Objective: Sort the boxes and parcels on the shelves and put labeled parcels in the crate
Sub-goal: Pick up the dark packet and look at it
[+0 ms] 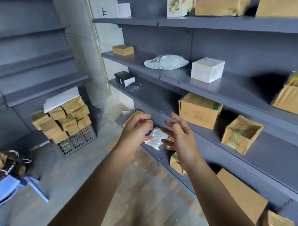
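Grey shelves [235, 92] — dusty concrete floor [59, 178].

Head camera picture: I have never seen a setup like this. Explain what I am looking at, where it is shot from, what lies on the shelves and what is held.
There is no machine here. A person wears one camera on the head, looking forward and down, so you see their own arms. The left hand and right hand reach, fingers loosely spread, toward a small white parcel low on the grey shelves; neither plainly grips it. Higher up lie cardboard boxes, a white box and a white plastic bag. On the floor to the left, a dark crate is piled with brown boxes.
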{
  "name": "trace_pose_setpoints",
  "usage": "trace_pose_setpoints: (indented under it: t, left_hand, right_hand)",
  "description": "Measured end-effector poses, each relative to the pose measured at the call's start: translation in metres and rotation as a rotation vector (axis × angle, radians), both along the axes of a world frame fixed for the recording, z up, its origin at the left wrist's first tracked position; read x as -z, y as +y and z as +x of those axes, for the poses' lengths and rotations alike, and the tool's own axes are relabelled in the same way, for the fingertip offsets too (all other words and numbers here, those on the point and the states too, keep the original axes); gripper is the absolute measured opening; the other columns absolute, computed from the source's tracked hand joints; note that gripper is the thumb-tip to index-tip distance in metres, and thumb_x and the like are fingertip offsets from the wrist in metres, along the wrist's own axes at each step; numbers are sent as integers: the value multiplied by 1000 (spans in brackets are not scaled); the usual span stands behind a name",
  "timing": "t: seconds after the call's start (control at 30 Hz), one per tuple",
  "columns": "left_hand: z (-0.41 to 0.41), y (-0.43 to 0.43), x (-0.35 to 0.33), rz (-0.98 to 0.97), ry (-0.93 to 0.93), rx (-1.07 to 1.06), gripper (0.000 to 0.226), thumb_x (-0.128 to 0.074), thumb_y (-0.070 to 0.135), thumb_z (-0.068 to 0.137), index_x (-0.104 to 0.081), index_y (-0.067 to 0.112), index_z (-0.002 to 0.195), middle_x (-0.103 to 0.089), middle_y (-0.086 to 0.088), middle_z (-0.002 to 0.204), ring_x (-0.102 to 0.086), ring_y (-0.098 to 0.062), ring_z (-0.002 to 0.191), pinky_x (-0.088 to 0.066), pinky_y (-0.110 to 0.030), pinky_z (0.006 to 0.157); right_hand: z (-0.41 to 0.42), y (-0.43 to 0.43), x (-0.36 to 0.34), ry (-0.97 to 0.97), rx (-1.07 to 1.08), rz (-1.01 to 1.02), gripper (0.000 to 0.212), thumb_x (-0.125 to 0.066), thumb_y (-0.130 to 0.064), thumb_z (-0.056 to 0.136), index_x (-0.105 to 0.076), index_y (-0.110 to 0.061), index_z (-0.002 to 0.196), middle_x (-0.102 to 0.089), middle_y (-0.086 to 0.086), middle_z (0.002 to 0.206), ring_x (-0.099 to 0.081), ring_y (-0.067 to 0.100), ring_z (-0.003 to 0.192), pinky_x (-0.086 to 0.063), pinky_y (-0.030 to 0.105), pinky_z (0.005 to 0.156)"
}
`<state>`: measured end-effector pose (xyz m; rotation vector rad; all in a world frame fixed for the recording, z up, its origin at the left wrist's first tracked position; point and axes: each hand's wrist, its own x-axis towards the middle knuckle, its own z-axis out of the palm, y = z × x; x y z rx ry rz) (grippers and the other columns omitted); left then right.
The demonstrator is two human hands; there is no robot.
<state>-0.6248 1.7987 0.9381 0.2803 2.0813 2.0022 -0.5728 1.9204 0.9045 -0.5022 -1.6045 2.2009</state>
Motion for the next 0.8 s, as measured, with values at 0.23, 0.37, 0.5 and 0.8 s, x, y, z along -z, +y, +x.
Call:
trace_pose_setpoints:
  t: [0.23, 0.37, 0.5, 0.8]
  left_hand:
    - [-112, -9, 19, 29, -32, -12, 18, -52, 2, 95, -63, 14, 102, -62, -19, 120, -64, -17, 98, -55, -18, 60]
    - [-192, -24, 35, 50, -78, -11, 20, -53, 2, 96, -62, 6, 113, -61, -18, 120, -64, -19, 100, -58, -28, 75]
    - [-287, -53, 42, 73, -147, 16, 14, -55, 1, 95, -63, 7, 105, -64, -15, 113, -66, -19, 96, -58, -31, 76]
    - [-455, -92, 32, 55, -144, 93, 16, -52, -5, 95, -56, 10, 95, -59, -21, 115, -60, -34, 107, -52, -36, 82]
  right_hand:
    - [-111, 2, 14, -48, 0, 60, 35, -45, -17, 104, -52, -21, 137, -65, -10, 101, -66, 15, 104, -58, 27, 77]
    - [-189, -9, 24, -63, 37, 58, 35, -45, -14, 103, -52, -18, 137, -64, -6, 103, -65, 22, 108, -57, 21, 64]
    - [-283, -38, 26, -68, 73, 66, 30, -48, -19, 102, -54, -21, 132, -65, -7, 97, -66, 24, 109, -55, 36, 83]
    - [-441, -71, 31, -103, 110, 86, 21, -50, -24, 102, -56, -30, 122, -64, -8, 108, -68, 17, 106, -53, 43, 94]
